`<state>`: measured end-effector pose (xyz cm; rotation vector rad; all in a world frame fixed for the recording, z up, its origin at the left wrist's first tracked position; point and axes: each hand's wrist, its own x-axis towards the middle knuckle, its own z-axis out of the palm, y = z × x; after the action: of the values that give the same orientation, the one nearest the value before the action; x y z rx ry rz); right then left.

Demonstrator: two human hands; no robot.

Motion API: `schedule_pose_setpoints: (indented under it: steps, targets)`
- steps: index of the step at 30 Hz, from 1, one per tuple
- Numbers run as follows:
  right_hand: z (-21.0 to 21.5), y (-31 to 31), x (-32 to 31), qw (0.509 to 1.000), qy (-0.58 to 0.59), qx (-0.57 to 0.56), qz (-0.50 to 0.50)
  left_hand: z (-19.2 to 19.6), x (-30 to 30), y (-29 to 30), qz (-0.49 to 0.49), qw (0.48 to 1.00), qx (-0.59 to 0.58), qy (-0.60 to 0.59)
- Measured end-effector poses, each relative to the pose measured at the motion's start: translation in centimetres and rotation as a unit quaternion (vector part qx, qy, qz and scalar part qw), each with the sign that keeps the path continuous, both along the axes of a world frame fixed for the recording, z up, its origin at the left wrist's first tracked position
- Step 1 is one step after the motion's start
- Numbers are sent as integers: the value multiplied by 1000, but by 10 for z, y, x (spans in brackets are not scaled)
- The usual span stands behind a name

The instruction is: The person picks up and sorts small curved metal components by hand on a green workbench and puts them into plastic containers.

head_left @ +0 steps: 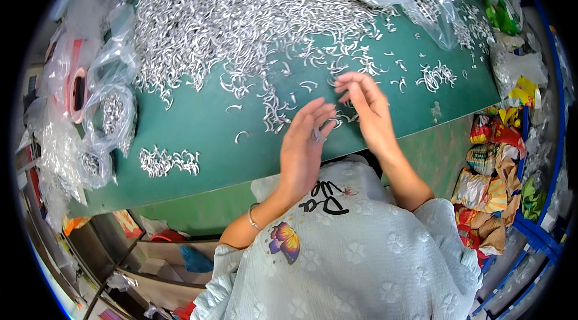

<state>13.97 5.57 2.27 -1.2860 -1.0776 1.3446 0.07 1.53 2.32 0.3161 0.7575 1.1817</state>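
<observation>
A large heap of small, curved silver metal pieces covers the far part of the green table. Over the table's near edge, my left hand is raised with its fingers curled in. A small grey bit, seemingly one of the curved metal pieces, shows at its fingers. Just to its right is my right hand, its thumb and fingers bent together over the loose pieces. What sits at its fingertips is too small to make out. The hands are close but apart, and loose pieces lie between and beyond them.
Small piles of pieces lie at the near left and right. Clear plastic bags with pieces crowd the left edge, beside a pink-rimmed object. Another clear bag lies far right. Colourful packages fill a blue rack.
</observation>
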Motion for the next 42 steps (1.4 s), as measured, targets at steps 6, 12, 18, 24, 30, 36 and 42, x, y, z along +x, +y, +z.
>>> schedule_pose_setpoints:
  steps: [6, 12, 18, 24, 30, 36, 42]
  targets:
    - [0, -19, 13, 899, 368, -162, -173, 6, 79, 14, -69, 858, 318, 398]
    - [-19, -11, 85, 809, 538, -194, -139, -1, 86, 20, 11, 799, 501, 331]
    - [-18, 10, 157, 977, -101, 26, -186, -11, 53, 36, -123, 702, 434, 551]
    - [-24, 26, 163, 806, -536, 237, -84, -9, 79, 55, -203, 548, 475, 658]
    - [-18, 13, 179, 803, -544, 206, -133, -22, 67, 57, -238, 482, 464, 704]
    - [-26, 11, 163, 793, -564, 227, -47, -18, 70, 55, -217, 505, 471, 690]
    - [-22, 6, 186, 796, -550, 240, -79, -26, 74, 57, -236, 476, 456, 714]
